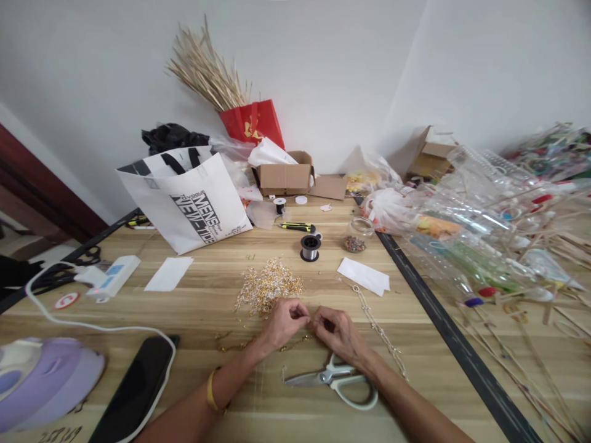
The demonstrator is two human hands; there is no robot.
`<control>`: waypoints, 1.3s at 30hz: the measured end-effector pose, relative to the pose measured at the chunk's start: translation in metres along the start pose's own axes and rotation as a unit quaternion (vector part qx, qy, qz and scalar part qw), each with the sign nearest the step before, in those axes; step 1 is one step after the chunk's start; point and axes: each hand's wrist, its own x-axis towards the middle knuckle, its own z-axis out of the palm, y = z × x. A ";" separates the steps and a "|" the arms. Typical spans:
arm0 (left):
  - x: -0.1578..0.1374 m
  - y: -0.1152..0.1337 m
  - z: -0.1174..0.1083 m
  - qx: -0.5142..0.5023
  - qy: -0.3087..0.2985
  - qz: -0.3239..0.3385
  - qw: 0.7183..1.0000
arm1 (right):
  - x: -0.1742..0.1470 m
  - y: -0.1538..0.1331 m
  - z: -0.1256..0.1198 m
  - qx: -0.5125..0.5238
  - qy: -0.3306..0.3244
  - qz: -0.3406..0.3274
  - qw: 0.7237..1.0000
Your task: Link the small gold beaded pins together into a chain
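Observation:
My left hand (285,321) is closed in a pinch just in front of a pile of gold and clear beads (268,286). Almost touching it, my right hand (337,329) pinches too. Whatever lies between the fingertips is too small to make out. A gold beaded chain (295,343) lies on the table, partly hidden by the left wrist. Scissors with pale handles (353,394) rest below the right hand, blades pointing left. Along the right forearm stretches a silvery beaded chain (376,326).
Behind the beads stand a spool of wire (310,248), a utility knife (298,227) and a glass jar (359,234). A white bag (194,203) stands back left. Left are a phone (138,387), a cable and a power strip (115,277). Plastic bottles (480,264) crowd the right.

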 end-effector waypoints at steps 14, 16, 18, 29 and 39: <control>-0.001 0.001 0.002 0.001 -0.007 -0.002 1.000 | 0.000 0.002 0.002 -0.005 0.021 0.009 1.000; -0.001 0.000 0.002 0.001 -0.013 0.001 1.000 | 0.000 0.002 0.002 -0.001 0.020 0.011 1.000; -0.001 0.000 0.002 -0.002 -0.019 0.003 1.000 | 0.000 0.002 0.002 0.002 0.021 0.013 1.000; -0.002 0.012 -0.006 0.054 -0.055 0.033 0.996 | 0.001 0.002 0.002 0.004 0.022 0.016 1.000; -0.001 0.002 -0.003 0.092 -0.044 0.062 0.993 | 0.000 -0.001 0.000 0.000 0.001 0.008 1.000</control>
